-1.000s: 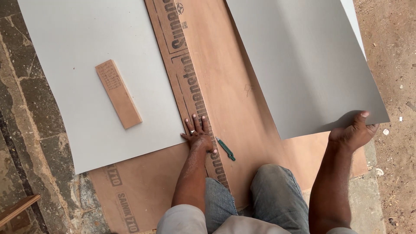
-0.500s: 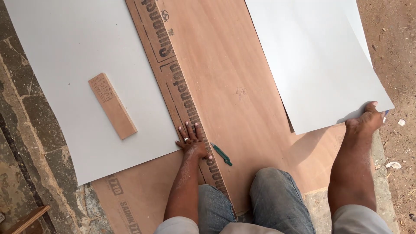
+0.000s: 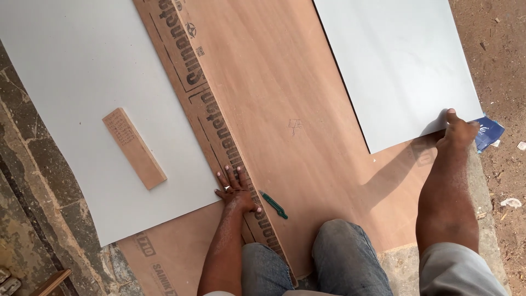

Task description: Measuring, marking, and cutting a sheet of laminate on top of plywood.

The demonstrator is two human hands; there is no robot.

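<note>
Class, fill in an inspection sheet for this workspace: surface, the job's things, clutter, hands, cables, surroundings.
Surface: brown plywood board lying flat, printed band along its left edge.
Job's things: left grey sheet and right grey sheet lie on the board, apart, bare plywood between them.
Clutter: wooden block on the left grey sheet; green pen-like tool on the board; blue wrapper by the right sheet's corner.
Hands: left hand flat at the left sheet's edge; right hand at the right sheet's near corner.
Cables: nothing seen.
Surroundings: stone paving on the left, dirt ground on the right.
</note>
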